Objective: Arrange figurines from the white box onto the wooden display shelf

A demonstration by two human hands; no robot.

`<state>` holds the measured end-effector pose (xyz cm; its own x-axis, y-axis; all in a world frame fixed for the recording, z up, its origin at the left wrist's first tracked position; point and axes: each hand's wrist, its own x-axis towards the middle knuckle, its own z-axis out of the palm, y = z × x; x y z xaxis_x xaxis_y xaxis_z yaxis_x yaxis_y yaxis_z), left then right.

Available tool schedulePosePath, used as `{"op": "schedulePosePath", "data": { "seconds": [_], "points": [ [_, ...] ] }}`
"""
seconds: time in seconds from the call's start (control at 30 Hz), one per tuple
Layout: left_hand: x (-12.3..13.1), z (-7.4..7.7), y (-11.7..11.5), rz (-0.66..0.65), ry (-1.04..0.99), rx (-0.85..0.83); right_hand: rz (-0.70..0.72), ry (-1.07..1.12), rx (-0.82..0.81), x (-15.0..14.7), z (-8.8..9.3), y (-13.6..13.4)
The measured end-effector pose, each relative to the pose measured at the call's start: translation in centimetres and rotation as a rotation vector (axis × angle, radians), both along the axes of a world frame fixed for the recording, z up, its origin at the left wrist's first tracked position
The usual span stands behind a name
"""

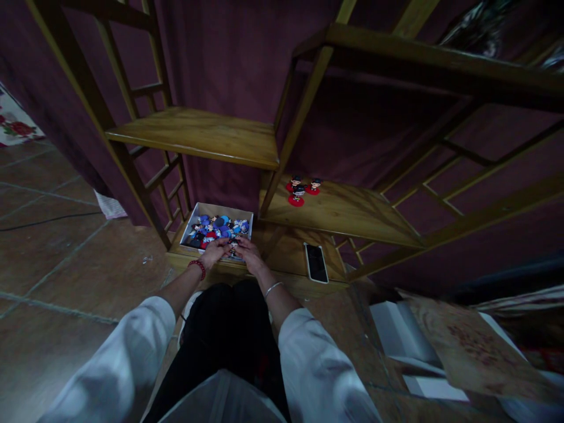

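Observation:
A small dark-haired figurine (234, 248) is held between my two hands at the front edge of a white box (187, 230). My left hand (214, 251), with a red bead bracelet at the wrist, has its fingertips on the figurine's left side. From the other side my right hand (251, 256), below a silver bangle, closes on it too. Behind them the box is filled with several small figurines (220, 222) in blue, purple, white and red. The figurine's lower part is partly hidden by my fingers.
Three figurines on red round bases (296, 200) stand on the raised wooden shelf (352, 211) to the right. A phone (316, 262) lies on the lower board. Wooden posts and an upper shelf (198, 135) frame the box. White boxes (405, 335) lie on the floor at right.

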<state>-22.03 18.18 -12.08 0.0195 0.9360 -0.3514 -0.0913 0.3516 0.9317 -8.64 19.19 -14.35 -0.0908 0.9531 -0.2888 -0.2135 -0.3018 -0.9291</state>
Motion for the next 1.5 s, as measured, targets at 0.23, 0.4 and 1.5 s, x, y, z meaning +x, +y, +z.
{"op": "schedulePosePath", "data": {
  "seconds": [0.23,0.4,1.5],
  "points": [
    [0.0,0.4,-0.3,0.01,0.047,0.002,0.022,-0.058,0.028,-0.1,-0.1,-0.4],
    [0.2,0.8,-0.9,0.024,0.034,-0.009,0.019,-0.019,0.012,0.1,0.3,-1.0],
    [0.7,0.4,0.0,-0.04,0.094,-0.131,0.081,0.11,-0.2,0.6,2.3,-1.4]
  ]
}}
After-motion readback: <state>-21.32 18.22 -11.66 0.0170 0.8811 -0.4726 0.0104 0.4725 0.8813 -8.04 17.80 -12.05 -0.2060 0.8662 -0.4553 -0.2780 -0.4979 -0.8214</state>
